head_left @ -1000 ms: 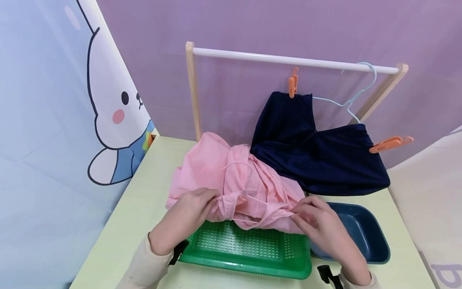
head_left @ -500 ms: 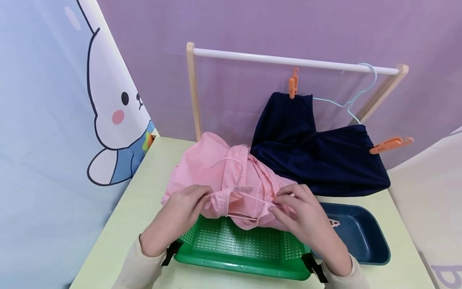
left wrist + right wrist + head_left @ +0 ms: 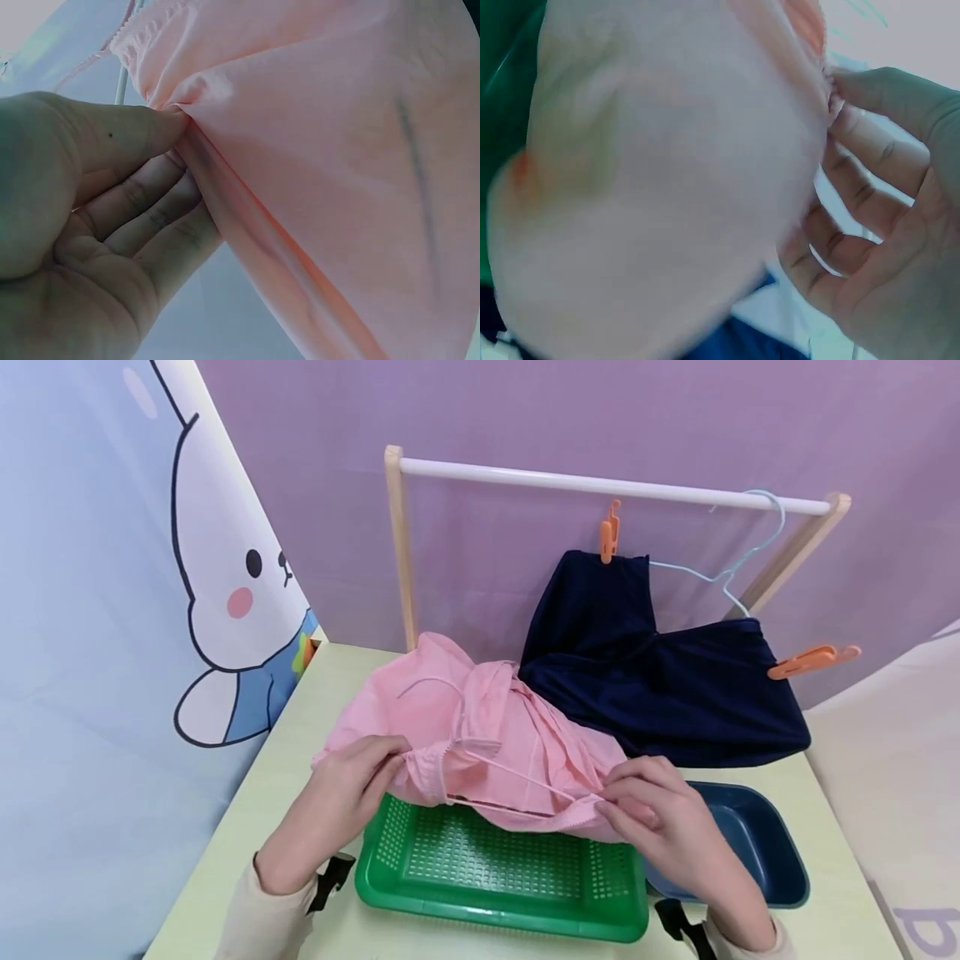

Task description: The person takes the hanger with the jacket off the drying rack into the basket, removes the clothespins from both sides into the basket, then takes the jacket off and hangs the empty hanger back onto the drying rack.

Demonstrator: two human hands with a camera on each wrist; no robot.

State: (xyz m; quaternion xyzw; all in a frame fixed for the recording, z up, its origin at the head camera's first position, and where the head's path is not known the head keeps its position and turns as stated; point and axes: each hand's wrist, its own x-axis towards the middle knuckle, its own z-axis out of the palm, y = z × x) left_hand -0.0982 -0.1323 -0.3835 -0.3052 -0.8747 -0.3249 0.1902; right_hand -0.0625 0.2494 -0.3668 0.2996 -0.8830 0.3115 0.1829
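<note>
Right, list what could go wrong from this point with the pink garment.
1. Both the left hand and the right hand only pinch the edge of the pink garment, so the thin fabric may slip out.
2. The pink hanger seems loosely tucked in the waistband and could drop into the green basket.
3. Lifting it might brush the navy shorts clipped to the blue hanger.

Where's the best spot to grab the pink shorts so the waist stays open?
Probably the gathered waistband of the pink shorts, pinched at its two ends from the near side, as the left hand and right hand do: that thick edge faces the person, stretched over the green basket.
</note>
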